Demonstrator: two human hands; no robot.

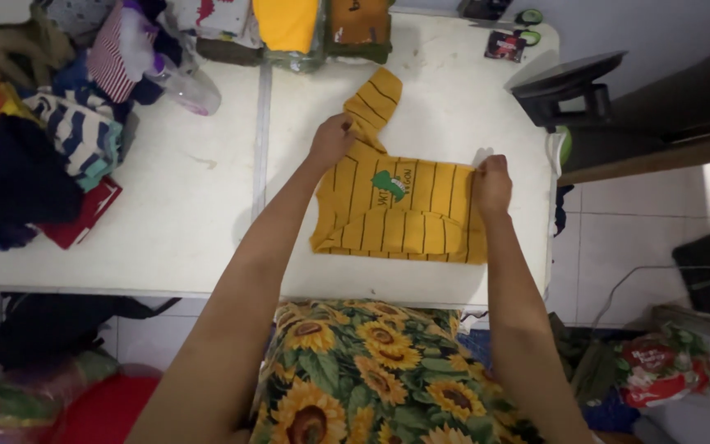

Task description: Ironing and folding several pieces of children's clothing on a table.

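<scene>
On white table, both hands pinch soft striped yellow shirt.

Soft, even light falls on the white table, brightest across its middle, with no hard shadows beneath the arms. The lower part of the frame is dimmer, and the lower left corner sinks into murk. A pale glare sits on the floor tiles at the right. Everything looks slightly soft and smeared, and the table's edges bow toward the frame corners.
</scene>
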